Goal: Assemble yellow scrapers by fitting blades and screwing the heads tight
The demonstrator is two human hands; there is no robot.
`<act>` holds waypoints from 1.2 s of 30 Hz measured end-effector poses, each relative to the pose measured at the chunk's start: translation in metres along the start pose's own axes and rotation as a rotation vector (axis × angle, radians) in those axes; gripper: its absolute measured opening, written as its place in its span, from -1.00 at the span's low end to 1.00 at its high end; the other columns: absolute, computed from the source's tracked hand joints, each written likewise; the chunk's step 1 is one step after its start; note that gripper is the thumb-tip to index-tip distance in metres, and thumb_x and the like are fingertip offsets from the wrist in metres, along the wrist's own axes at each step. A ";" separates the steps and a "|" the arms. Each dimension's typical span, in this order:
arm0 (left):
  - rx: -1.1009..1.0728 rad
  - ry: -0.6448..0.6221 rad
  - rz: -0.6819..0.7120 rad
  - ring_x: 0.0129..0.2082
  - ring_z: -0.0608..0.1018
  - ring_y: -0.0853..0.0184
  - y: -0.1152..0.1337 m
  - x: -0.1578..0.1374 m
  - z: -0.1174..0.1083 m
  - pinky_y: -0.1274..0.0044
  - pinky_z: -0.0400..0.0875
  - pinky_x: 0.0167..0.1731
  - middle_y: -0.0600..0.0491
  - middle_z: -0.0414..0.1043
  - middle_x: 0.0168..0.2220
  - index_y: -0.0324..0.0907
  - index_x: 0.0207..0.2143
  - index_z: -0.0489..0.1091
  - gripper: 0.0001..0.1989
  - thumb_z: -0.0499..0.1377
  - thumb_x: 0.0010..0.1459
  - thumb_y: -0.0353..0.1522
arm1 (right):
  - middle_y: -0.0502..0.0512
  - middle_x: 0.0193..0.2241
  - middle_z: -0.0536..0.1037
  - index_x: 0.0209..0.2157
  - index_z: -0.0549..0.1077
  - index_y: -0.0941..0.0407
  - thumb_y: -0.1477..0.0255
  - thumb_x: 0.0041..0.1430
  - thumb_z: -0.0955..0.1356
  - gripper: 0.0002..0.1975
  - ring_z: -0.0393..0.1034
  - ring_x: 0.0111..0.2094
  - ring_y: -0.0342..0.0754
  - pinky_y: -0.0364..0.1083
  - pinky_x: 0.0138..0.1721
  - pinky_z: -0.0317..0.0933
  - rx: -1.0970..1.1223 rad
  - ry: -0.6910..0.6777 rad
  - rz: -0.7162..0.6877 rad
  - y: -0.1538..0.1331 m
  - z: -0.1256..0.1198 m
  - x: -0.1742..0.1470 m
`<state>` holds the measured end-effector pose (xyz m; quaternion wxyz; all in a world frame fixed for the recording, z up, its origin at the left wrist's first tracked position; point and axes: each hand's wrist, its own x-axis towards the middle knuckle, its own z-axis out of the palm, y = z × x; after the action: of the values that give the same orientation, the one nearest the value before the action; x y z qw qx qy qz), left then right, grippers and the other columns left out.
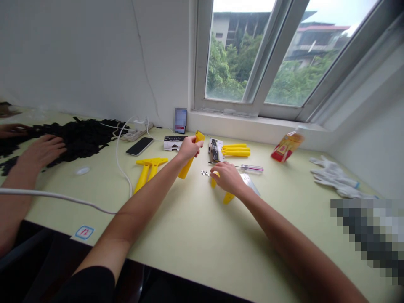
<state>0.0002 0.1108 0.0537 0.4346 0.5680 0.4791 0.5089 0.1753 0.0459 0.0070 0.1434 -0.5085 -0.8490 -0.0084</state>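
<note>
Yellow handle point(186, 169): held tilted above the table, in the left hand, near the middle of the work area; no metal plate shows on it, so I judge it unfinished.
Left hand point(190, 147): fingers wrapped around the handle's upper part, its top end poking out above the fist.
Right hand point(227, 176): low over the table, fingers curled down beside the small metal parts point(205, 173); whether it pinches one, I cannot tell.
Small metal parts: a loose little cluster, apparently not yet fitted.
Yellow piece point(229, 198): partly hidden under the right hand, a metal plate point(250, 184) beside it (joined or merely close, I cannot tell).
T-shaped yellow pieces point(144, 176): two by the left forearm, crossbars in place; probably the further-along ones.
Yellow handles point(236, 150): a small group near the window, without crossbars in sight, so likely left to do.
Screwdriver point(252, 168): lying beyond the right hand, unheld.
</note>
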 end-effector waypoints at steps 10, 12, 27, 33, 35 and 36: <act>0.027 -0.069 -0.008 -0.64 0.38 0.49 0.010 -0.007 0.006 0.64 0.25 -0.69 0.04 0.41 -0.45 -0.24 -0.42 0.39 -0.88 0.07 -0.01 -0.50 | 0.18 -0.25 0.59 -0.33 0.57 0.11 0.46 0.25 0.28 -0.78 0.34 -0.13 0.15 0.02 -0.16 0.12 -0.016 0.031 0.068 -0.009 0.022 0.004; 0.049 -0.071 0.001 -0.64 0.38 0.49 0.010 -0.007 0.007 0.64 0.25 -0.68 0.04 0.41 -0.44 -0.25 -0.40 0.40 -0.87 0.06 0.00 -0.50 | 0.17 -0.26 0.59 -0.33 0.56 0.11 0.48 0.23 0.28 -0.81 0.35 -0.14 0.13 0.01 -0.17 0.12 0.001 0.034 0.074 -0.009 0.022 0.004; 0.682 -0.010 0.455 0.02 0.48 0.13 0.000 -0.010 0.007 0.41 0.28 0.09 -0.21 0.44 0.03 -0.27 0.15 0.33 -0.47 0.16 0.08 -0.51 | 0.08 -0.32 0.58 -0.23 0.40 0.11 0.43 0.19 0.33 -0.90 0.47 -0.30 -0.06 -0.07 -0.24 0.29 0.367 0.369 0.167 0.030 -0.037 0.006; 0.664 -0.096 0.528 -0.06 0.51 0.20 0.003 -0.023 0.015 0.45 0.35 -0.02 -0.10 0.48 -0.07 -0.09 0.10 0.35 -0.50 0.18 0.09 -0.53 | 0.03 -0.37 0.56 -0.30 0.43 0.08 0.40 0.09 0.38 -0.90 0.48 -0.34 -0.04 -0.03 -0.24 0.32 0.481 0.570 0.146 0.029 -0.068 0.001; 0.637 -0.139 0.562 -0.13 0.53 0.22 0.006 -0.027 0.018 0.46 0.36 -0.08 -0.07 0.50 -0.14 -0.07 0.01 0.41 -0.59 0.17 0.10 -0.53 | 0.04 -0.36 0.57 -0.30 0.43 0.07 0.41 0.09 0.37 -0.90 0.48 -0.33 -0.03 -0.02 -0.23 0.32 0.448 0.554 0.124 0.025 -0.066 0.001; 0.614 -0.158 0.562 -0.16 0.53 0.23 0.008 -0.029 0.020 0.46 0.37 -0.11 -0.07 0.50 -0.17 -0.07 -0.05 0.44 -0.64 0.17 0.10 -0.53 | 0.05 -0.35 0.57 -0.30 0.43 0.07 0.41 0.10 0.37 -0.91 0.47 -0.32 -0.02 -0.01 -0.22 0.32 0.434 0.545 0.119 0.023 -0.064 0.002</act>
<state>0.0200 0.0805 0.0543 0.1252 0.8170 0.4000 0.3961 0.2097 0.0483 0.0654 0.4696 -0.4939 -0.7304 0.0452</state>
